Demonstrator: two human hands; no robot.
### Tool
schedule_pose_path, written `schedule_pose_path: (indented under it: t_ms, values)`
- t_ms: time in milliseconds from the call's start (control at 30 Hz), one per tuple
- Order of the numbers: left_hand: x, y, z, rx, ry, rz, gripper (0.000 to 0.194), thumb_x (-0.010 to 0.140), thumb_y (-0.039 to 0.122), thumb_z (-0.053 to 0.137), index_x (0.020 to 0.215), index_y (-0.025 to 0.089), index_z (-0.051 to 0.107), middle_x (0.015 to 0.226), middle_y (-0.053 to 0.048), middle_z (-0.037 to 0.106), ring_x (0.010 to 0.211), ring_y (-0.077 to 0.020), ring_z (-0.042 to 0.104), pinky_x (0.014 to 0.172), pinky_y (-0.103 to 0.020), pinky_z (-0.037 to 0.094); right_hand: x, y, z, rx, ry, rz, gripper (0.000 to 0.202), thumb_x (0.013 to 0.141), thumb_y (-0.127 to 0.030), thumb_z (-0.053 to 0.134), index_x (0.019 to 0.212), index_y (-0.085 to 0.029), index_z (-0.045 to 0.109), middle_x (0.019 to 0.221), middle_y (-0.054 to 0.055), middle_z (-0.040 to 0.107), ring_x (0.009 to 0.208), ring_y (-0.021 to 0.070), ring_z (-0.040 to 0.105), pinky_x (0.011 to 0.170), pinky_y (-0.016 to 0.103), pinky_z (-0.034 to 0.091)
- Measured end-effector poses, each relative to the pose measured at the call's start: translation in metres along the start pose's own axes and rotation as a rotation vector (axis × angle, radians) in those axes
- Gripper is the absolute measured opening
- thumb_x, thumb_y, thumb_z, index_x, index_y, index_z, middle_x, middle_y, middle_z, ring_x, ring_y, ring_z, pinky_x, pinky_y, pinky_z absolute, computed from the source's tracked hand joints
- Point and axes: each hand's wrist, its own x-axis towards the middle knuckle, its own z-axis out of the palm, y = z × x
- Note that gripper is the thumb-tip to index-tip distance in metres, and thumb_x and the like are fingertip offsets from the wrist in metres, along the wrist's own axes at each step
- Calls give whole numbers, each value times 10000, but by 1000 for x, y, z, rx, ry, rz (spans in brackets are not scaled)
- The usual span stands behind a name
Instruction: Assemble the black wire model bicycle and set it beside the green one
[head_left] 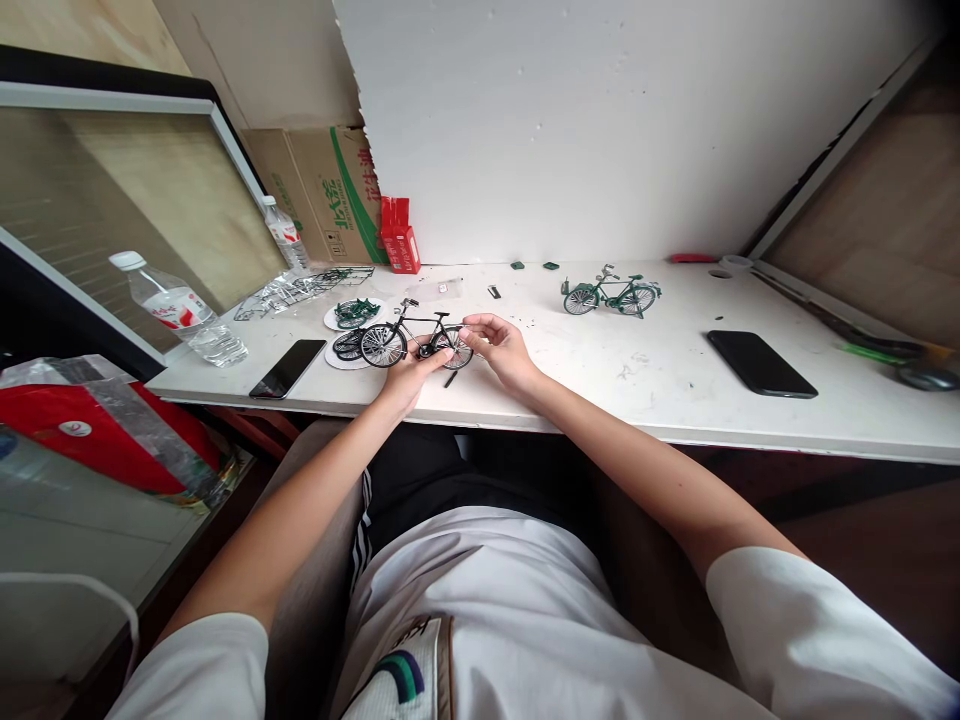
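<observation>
A black model bicycle (405, 325) is held upright just above the front of the white table. My left hand (411, 375) grips it from below near the pedals, its thumb laid along the lower frame. At the rear wheel, my right hand (501, 348) pinches with thumb and fingertips; whether a small part is between them I cannot make out. Beneath the bicycle lies a small black stick-shaped piece (451, 380). Just left are a white plate with black bicycle parts (349, 347) and another with green parts (356, 313).
A green model bicycle (611, 293) stands at the back right. Phones lie at left (289, 368) and right (761, 363). Water bottles (180, 312), part frames (307, 290), a red box (400, 236) and a cardboard box (319, 195) stand at left. A white panel (570, 130) rises behind.
</observation>
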Motion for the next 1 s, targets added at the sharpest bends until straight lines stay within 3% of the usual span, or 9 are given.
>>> schedule_pose_path:
  t_ms: [133,233,300,400,500,633,800,900,1000]
  values:
    - [0,1,1,-34,24,-23,605,635,358,998,1126,193,686,1147,-83,809,1118,-269,780,1086,-492,606,3,-1,-1,-55,-1,6,620,694,-658,965,1083,-225,752,1072,61,786,1053,220,711,953,358,596]
    - [1,2,1,-66,55,-49,589,628,342,999,1105,186,690,1126,-79,809,1086,-256,782,1081,-481,601,12,-9,-11,-132,47,42,582,816,-719,841,1108,-227,737,1215,87,794,1104,228,701,887,339,593]
    - [1,3,0,-74,77,-69,574,618,337,1002,1078,182,695,1113,-79,810,1062,-249,781,1068,-473,606,19,-20,-23,-230,84,56,560,886,-730,758,1103,-214,727,1205,104,802,1067,237,702,868,353,593]
    - [4,7,-4,-23,92,-84,539,618,346,1002,1039,175,712,1101,-88,810,1057,-257,779,1055,-468,613,27,-39,-44,-542,-23,-86,436,947,-605,748,1063,-185,758,1089,131,809,1006,272,712,977,432,575]
    - [8,13,-12,53,119,-46,503,649,368,986,1028,181,711,1103,-91,808,1096,-275,777,1054,-469,615,28,-56,-61,-949,-170,-193,245,966,-396,729,999,-173,824,1109,159,808,1071,331,709,1035,468,538]
    - [16,28,-26,121,185,45,520,644,375,974,1042,181,702,1081,-85,799,1094,-278,773,1029,-459,623,28,-72,-78,-1207,-277,31,235,966,-241,660,1059,-159,860,1112,141,829,957,280,748,869,372,561]
    - [25,45,-41,132,224,74,512,653,361,953,1060,196,691,1133,-69,788,1082,-246,773,989,-417,635,30,-96,-97,-1318,-474,457,150,863,-221,811,991,-227,890,966,91,847,840,255,769,692,327,560]
    - [28,48,-46,128,244,50,497,649,338,951,1045,195,687,1116,-66,791,1058,-234,774,973,-403,640,30,-104,-104,-1300,-536,578,146,802,-267,908,943,-232,895,909,87,838,823,256,776,674,326,581]
    - [29,46,-48,119,232,26,492,644,329,949,1044,197,695,1120,-66,798,1063,-232,772,951,-383,642,29,-101,-106,-1270,-576,609,259,726,-382,993,906,-229,889,874,94,826,780,253,771,670,340,597]
